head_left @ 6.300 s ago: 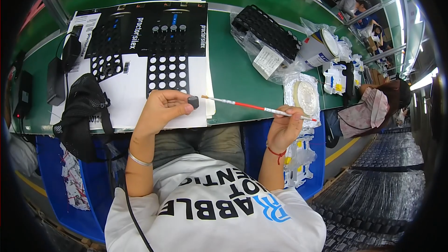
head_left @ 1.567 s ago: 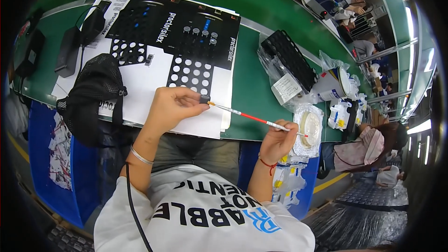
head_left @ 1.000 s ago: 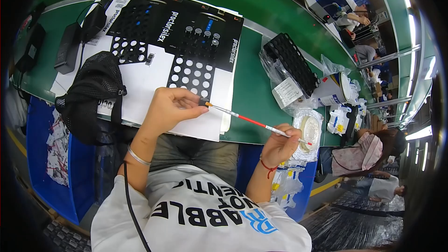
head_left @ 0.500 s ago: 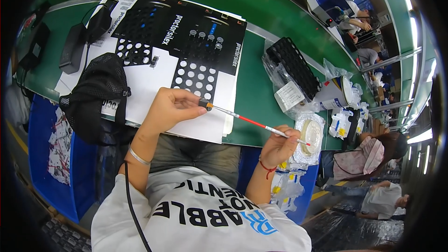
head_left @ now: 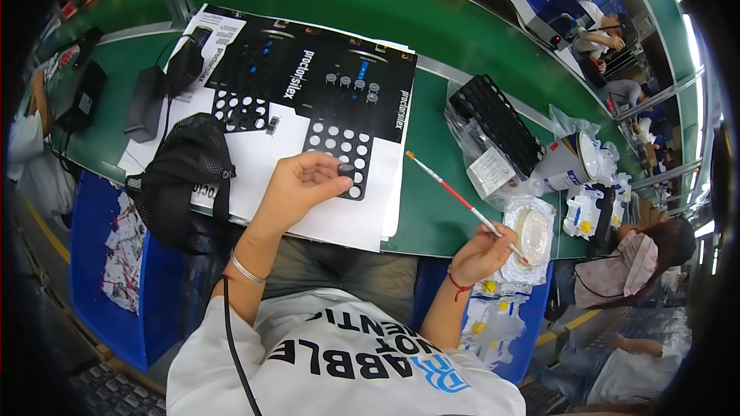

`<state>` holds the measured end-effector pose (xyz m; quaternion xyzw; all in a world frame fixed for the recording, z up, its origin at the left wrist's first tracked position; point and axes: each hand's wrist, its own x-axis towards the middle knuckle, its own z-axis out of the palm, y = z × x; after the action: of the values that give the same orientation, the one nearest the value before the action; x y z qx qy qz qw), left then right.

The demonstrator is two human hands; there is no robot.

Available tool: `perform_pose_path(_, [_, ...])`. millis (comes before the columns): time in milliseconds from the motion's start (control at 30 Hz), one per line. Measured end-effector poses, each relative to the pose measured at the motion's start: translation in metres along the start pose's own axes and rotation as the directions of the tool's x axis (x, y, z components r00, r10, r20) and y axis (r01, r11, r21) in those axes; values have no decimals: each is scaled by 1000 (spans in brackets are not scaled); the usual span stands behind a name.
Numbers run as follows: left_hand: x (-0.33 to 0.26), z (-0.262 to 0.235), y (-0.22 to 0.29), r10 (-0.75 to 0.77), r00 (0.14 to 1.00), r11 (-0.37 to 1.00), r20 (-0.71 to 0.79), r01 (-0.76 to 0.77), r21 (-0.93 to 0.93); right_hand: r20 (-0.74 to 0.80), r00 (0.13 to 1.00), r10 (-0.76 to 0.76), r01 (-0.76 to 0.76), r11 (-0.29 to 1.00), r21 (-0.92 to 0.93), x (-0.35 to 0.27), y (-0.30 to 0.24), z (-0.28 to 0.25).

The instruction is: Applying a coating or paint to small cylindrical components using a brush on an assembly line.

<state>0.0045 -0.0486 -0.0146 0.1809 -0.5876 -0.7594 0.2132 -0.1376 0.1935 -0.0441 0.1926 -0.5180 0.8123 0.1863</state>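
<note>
My left hand [head_left: 302, 189] is closed, pinching a small dark round part [head_left: 346, 171] between thumb and fingers. It hovers over the near end of a black sheet with rows of round holes [head_left: 365, 156], which lies on white paper. In my right hand [head_left: 481, 256] is a thin paintbrush [head_left: 460, 199] with a red and white handle. Its brown tip points up and left, apart from the dark part. Beside the right hand sits a foil-wrapped dish [head_left: 546, 250] holding a pale, glossy substance [head_left: 533, 229].
Black printed cardboard [head_left: 308, 81] spreads across the green table [head_left: 432, 127]. A black mesh bag [head_left: 189, 158] lies left, near black power adapters [head_left: 146, 104]. Black trays in plastic [head_left: 497, 127] and a white can [head_left: 574, 158] stand right. Blue bins [head_left: 166, 285] flank my legs; people work beyond.
The brush tip has left the dark part and moved right, away from my left hand. My left hand still grips the part. The whole view has shifted slightly.
</note>
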Motion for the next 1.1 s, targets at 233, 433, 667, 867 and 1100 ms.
perform_pose_path(233, [62, 5, 24, 341, 925, 781, -169, -178, 599, 36, 998, -55, 57, 997, -46, -1, 2, -4])
perform_pose_path(433, [102, 7, 4, 376, 911, 546, -169, -71, 835, -25, 999, -43, 42, 999, -33, -3, 3, -2])
perform_pose_path(667, [108, 17, 2, 351, 906, 425, -237, 71, 902, 16, 997, -77, 77, 997, -28, -3, 1, -2])
perform_pose_path(867, [105, 17, 1, 326, 913, 430, -247, 89, 898, 27, 997, -74, 75, 997, -36, -4, 2, -4])
perform_pose_path(1100, [104, 15, 0, 375, 908, 476, -185, -17, 879, 19, 997, -74, 75, 996, -47, -5, 2, -4])
